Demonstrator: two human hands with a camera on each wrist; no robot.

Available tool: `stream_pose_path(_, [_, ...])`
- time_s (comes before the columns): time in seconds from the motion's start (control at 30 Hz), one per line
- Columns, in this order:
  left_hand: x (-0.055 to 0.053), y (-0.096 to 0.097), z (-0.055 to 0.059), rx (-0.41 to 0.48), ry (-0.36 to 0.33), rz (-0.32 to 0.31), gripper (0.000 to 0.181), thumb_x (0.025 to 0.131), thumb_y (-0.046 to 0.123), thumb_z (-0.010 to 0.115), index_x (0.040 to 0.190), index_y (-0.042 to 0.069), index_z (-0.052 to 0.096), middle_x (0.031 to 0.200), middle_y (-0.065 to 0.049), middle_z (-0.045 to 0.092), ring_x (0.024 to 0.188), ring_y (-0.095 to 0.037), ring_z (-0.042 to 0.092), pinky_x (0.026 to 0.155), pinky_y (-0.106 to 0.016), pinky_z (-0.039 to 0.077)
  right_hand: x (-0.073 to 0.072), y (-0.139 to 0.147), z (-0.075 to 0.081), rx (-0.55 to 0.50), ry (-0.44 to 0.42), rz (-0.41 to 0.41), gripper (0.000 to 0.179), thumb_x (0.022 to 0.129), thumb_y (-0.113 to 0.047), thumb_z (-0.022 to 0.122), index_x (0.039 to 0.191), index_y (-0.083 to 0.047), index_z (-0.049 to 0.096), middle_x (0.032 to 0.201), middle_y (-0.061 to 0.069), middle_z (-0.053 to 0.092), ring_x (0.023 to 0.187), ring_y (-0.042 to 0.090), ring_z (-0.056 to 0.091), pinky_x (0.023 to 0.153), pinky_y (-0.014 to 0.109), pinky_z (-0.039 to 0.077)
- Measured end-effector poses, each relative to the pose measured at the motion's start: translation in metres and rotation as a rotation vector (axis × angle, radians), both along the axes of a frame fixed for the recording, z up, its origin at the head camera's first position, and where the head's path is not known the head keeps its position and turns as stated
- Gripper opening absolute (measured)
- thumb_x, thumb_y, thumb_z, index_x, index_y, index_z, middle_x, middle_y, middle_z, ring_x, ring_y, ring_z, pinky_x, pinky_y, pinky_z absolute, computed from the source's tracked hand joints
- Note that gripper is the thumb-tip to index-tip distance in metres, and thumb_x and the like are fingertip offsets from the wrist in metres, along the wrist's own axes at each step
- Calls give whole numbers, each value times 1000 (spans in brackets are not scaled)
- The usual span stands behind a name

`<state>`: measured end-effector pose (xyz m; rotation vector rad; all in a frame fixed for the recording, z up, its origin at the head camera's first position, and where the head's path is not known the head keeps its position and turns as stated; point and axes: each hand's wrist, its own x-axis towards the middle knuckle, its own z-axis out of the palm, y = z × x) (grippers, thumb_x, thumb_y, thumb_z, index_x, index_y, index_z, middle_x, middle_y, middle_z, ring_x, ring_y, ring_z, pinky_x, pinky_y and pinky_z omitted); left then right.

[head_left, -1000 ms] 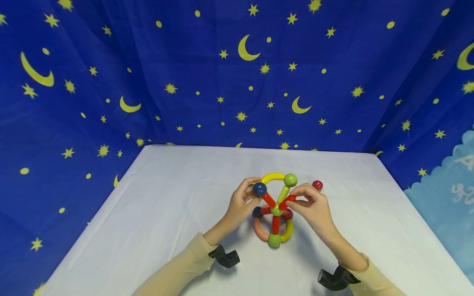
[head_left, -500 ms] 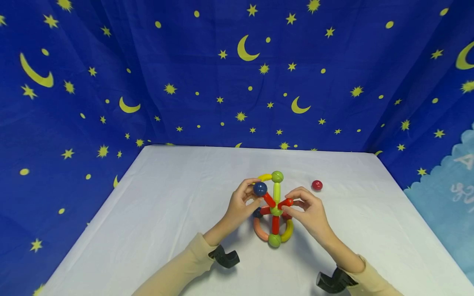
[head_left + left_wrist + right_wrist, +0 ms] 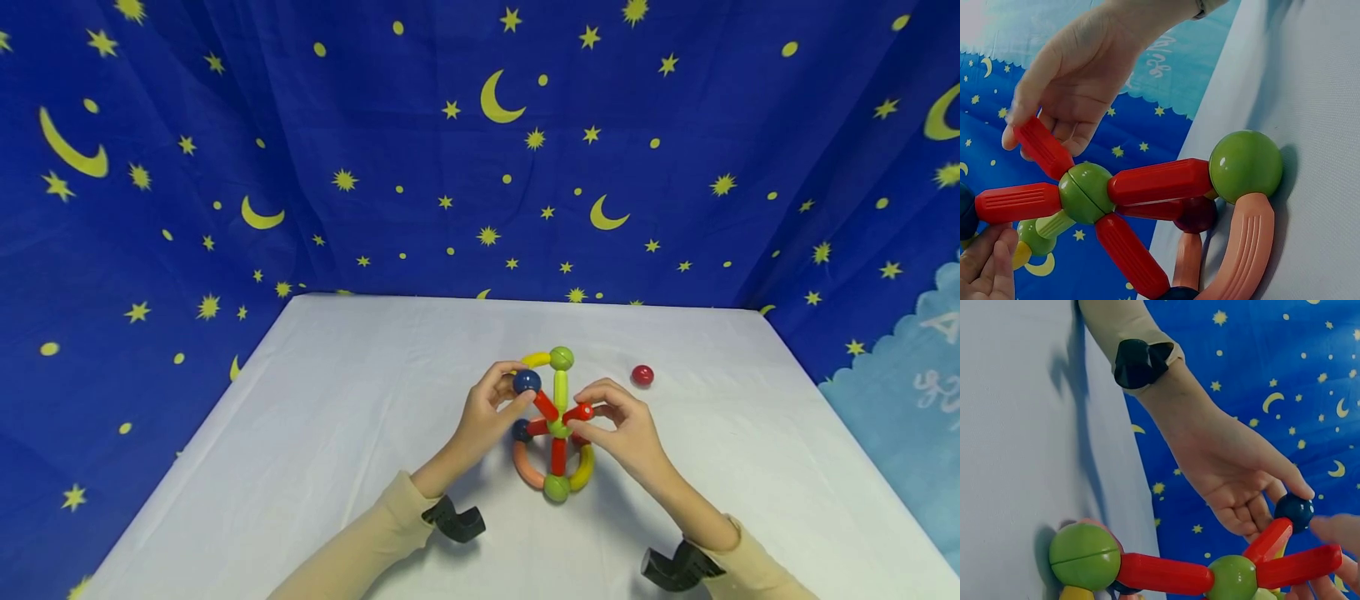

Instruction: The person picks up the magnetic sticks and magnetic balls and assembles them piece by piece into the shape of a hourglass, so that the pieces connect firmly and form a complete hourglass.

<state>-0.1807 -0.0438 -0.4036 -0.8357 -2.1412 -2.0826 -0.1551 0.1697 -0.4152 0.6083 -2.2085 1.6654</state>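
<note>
A toy of magnetic sticks and balls stands on the white table (image 3: 390, 375). At its middle is a green ball (image 3: 1086, 193) joined to several red sticks. My left hand (image 3: 491, 412) pinches a dark blue ball (image 3: 1294, 512) at the end of one upper red stick. My right hand (image 3: 622, 425) holds another upper red stick (image 3: 1042, 147), whose outer end carries no ball. A light green stick (image 3: 561, 390) reaches an upper green ball (image 3: 562, 358), which meets a curved yellow stick (image 3: 536, 360). The lower ring includes a curved pink stick (image 3: 1244, 247) and a green ball (image 3: 557, 487).
A loose dark red ball (image 3: 642, 376) lies on the table behind my right hand. Blue cloth (image 3: 510, 167) with moons and stars hangs around the table. Each wrist carries a black mount (image 3: 454, 521).
The upper green ball and light green stick have swung left, and the stick now stands straight. My right hand shifted slightly left with its red stick, whose end now shows. My left hand stayed put.
</note>
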Motion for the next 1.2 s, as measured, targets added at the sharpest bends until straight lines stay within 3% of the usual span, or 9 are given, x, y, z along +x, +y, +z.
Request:
stream_pose_path(0.1, [0, 0, 0, -2, -8, 0, 34, 93, 1, 56, 124, -8, 47, 110, -29, 64, 92, 0, 59, 85, -21, 50, -2, 2, 0, -34, -1, -2, 22, 79, 9, 68, 101, 7, 62, 96, -9, 61, 90, 5, 56, 80, 14, 50])
stream_pose_path(0.2, [0, 0, 1, -1, -17, 2, 35, 92, 1, 56, 124, -8, 47, 110, -29, 64, 92, 2, 59, 84, -20, 50, -5, 3, 1, -68, -70, -37, 20, 89, 0, 60, 108, 8, 59, 101, -6, 62, 93, 7, 59, 81, 13, 50])
stream_pose_path(0.33, [0, 0, 1, 2, -16, 2, 36, 91, 0, 57, 124, -10, 47, 110, -30, 64, 92, 3, 59, 84, -19, 50, -12, 6, 2, -105, -264, -41, 36, 101, -23, 45, 125, 4, 49, 120, 10, 61, 100, 5, 62, 85, 14, 50])
stream_pose_path(0.47, [0, 0, 1, 3, -9, 0, 36, 91, -1, 57, 124, -10, 47, 110, -30, 63, 92, 4, 59, 84, -20, 50, -16, 6, 3, -144, -461, 45, 53, 103, -40, 33, 138, -1, 33, 139, 25, 48, 108, 3, 61, 90, 14, 48])
stream_pose_path(0.57, [0, 0, 0, 3, -7, 0, 35, 91, -1, 57, 124, -9, 47, 110, -30, 63, 91, 5, 58, 84, -20, 51, -17, 6, 4, -162, -543, 100, 57, 103, -44, 27, 143, -3, 26, 145, 27, 40, 112, 4, 58, 91, 12, 46])
stream_pose_path(0.73, [-1, 0, 0, 2, 3, 0, 36, 92, 0, 57, 124, -10, 47, 110, -30, 63, 91, 6, 58, 84, -21, 51, -16, 6, 6, -197, -550, 158, 56, 104, -40, 25, 145, -2, 22, 147, 29, 35, 113, 5, 57, 92, 14, 46])
stream_pose_path(0.93, [-14, 2, -19, -23, 3, 13, 37, 92, 2, 58, 127, -6, 48, 111, -26, 64, 93, 1, 59, 86, -21, 50, -14, 4, 8, -249, -542, 188, 46, 103, -29, 34, 141, -4, 26, 146, 29, 32, 111, 3, 57, 93, 16, 46])
stream_pose_path(1.07, [-17, 2, -26, -38, 51, 28, 36, 92, 7, 60, 125, -1, 50, 111, -20, 66, 96, -3, 62, 87, -23, 51, -14, 3, 6, -245, -535, 178, 45, 101, -20, 39, 141, -4, 26, 145, 28, 33, 110, 2, 56, 92, 15, 47])
stream_pose_path(1.2, [-17, 2, -26, -45, 55, 22, 35, 90, 3, 60, 124, -3, 51, 114, -22, 66, 106, -20, 64, 92, -29, 52, -16, 4, 0, -237, -510, 153, 49, 98, -10, 46, 142, -4, 25, 139, 18, 40, 109, 2, 55, 91, 15, 48])
